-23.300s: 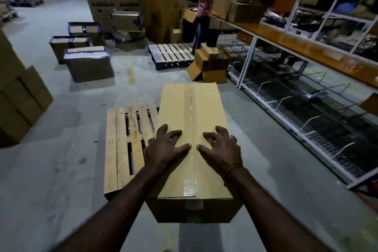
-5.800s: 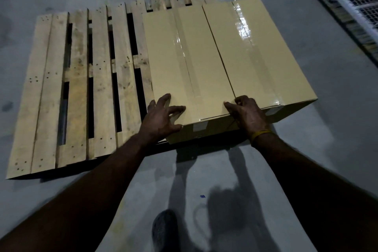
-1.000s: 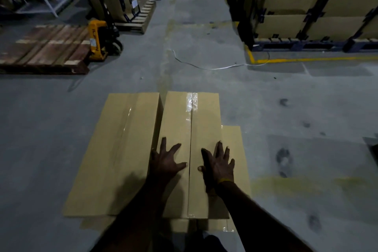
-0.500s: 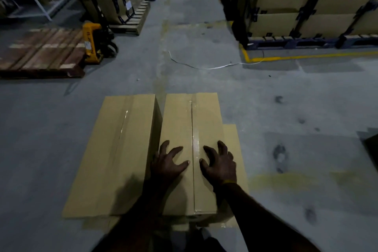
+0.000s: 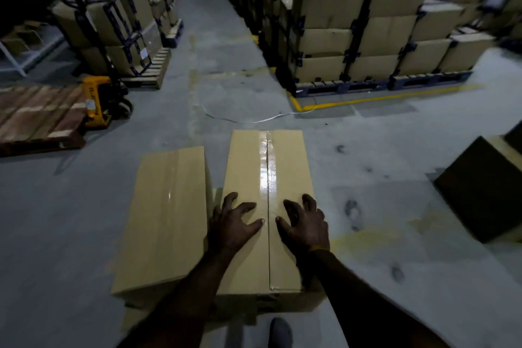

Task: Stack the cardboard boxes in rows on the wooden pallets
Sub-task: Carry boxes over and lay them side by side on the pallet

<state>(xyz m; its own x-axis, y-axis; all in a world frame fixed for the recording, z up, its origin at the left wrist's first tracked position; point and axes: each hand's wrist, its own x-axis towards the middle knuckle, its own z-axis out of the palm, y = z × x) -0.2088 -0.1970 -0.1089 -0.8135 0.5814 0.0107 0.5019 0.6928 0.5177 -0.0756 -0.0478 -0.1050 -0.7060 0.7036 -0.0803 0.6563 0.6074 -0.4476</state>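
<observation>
Here, tan taped cardboard box (image 5: pixel 268 206), glossy seam lengthwise.

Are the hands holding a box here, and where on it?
Both the left hand and right hand press bent, spread fingers on the taped box top, near end; no closed grip shows.

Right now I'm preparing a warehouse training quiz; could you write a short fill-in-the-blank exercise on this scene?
1. Both hands, the left hand and the right hand, rest on top of a taped ____ box.
2. A second cardboard box lies to that box's ____.
3. The pallet jack by the wooden pallet is ____ in colour.

Missing words: cardboard; left; yellow
</observation>
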